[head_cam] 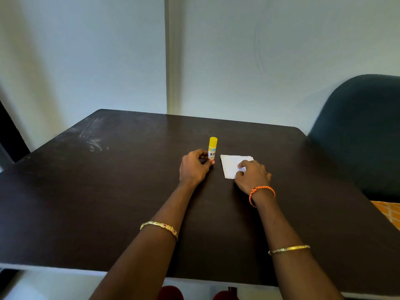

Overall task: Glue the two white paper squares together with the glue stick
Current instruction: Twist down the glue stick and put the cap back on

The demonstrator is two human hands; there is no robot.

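**Left hand on glue stick, right hand on paper**

Dark brown bench (108,191), seen from the head camera. Glue stick (212,150) stands upright near bench centre, yellow cap on top, white label with dark letters. Left hand (194,167) is curled round its lower part, thumb and fingers pinching the base; base touches or sits just above the bench, cannot tell which.

White paper squares (230,164) lie flat just right of the glue stick, not touching it. They look stacked, a second edge showing at the far right corner; cannot tell whether they are stuck. Right hand (253,176) rests on the near right part of the paper, fingers bent, fingertips pressing down on the sheet, not gripping it.

Orange braided cord (260,192) on right wrist. Gold bangle (289,249) further up the right forearm, another gold bangle (160,227) on the left forearm.

Dark teal chair (363,131) at the far right, beside the bench. Pale wall (86,50) behind.
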